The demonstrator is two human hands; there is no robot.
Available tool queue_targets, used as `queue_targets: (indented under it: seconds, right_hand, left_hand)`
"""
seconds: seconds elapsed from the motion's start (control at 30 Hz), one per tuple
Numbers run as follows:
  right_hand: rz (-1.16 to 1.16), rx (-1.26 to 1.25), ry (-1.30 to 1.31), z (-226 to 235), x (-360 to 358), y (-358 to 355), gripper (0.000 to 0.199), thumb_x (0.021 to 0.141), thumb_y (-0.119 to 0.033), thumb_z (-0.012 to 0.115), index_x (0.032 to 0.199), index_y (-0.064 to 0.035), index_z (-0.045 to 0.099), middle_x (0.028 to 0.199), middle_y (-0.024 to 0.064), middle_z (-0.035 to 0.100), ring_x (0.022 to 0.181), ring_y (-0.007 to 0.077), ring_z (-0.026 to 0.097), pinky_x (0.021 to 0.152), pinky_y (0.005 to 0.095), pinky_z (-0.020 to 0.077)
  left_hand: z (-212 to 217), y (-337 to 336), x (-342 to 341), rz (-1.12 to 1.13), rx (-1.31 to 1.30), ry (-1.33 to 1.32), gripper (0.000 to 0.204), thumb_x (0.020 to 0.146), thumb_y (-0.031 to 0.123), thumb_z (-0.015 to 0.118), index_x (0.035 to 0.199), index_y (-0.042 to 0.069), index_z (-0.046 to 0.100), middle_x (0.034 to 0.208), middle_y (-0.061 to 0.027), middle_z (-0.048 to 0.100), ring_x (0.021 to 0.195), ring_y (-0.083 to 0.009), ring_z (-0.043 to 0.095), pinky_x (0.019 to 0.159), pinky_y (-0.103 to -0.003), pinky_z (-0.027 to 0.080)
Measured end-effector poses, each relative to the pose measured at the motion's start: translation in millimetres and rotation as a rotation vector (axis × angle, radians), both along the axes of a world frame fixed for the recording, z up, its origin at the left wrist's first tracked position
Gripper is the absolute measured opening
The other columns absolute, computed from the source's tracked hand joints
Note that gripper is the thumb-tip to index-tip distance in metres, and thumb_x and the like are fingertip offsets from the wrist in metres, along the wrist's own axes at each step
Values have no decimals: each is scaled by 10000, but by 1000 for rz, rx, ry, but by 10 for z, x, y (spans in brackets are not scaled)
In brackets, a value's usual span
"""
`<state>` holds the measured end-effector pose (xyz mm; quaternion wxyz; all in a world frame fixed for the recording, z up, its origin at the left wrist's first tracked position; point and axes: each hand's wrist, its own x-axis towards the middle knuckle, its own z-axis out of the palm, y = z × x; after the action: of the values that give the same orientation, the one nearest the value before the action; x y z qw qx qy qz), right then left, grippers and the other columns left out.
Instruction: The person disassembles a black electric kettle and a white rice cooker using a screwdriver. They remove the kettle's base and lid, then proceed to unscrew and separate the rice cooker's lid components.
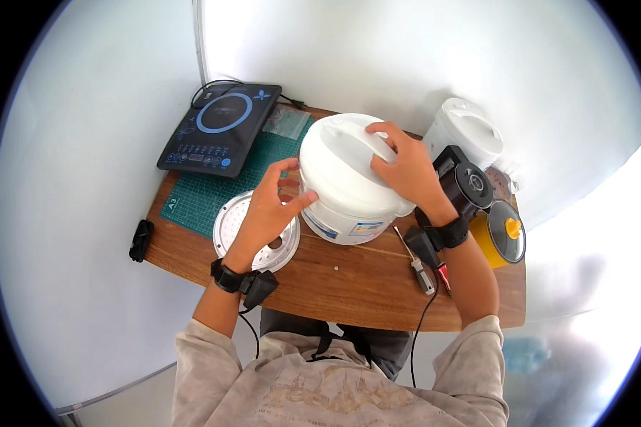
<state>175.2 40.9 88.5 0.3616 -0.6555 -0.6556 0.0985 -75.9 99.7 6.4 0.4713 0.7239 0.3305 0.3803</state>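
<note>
My right hand [409, 165] arches over the lid handle [355, 139] of a round white plastic cooker [343, 186] near the brown wooden tabletop's [335, 293] back edge, grip unclear; my left hand [269, 205] curves open at its left.

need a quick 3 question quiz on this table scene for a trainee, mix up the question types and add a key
1. Multiple choice: where are the right hand's fingers?
A) at the handle on the white appliance's lid
B) around the screwdriver
C) on the perforated metal disc

2. True or false: the black cooktop lies to the left of the white appliance.

3. Fill in the colour: at the right side of the table, the knob on the glass lid is ____.

Key: 1. A; 2. true; 3. yellow
</note>
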Motion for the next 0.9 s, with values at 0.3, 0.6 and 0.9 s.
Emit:
queue_targets:
  seconds: [0.3,0.6,0.9]
  right_hand:
    - [60,-147,-98,137,214,-54,478,799,-141,679,1262,-81,578,1025,254,702,922,397,682,850,434,522]
    - [57,-314,-68,276,60,165,438,965,-355,647,1234,-10,625,1097,230,710,1031,342,687,905,417,511]
    - [97,-321,90,210,93,241,390,995,-360,619,1161,-9,658,930,65,669,849,146,602,758,310,480]
  left_hand:
    - [-32,395,90,-13,114,26,578,996,269,648,1476,18,446,1420,-193,559,1264,-279,587,1000,-385,504]
    - [-177,586,140,-371,-232,-224,615,1073,319,536,1582,51,319,1445,-116,555,1266,-187,563,1064,-353,476]
    - [-87,511,114,-354,-297,-215,607,1090,377,472,1587,67,314,1522,-139,476,1362,-229,500,1078,-363,477]
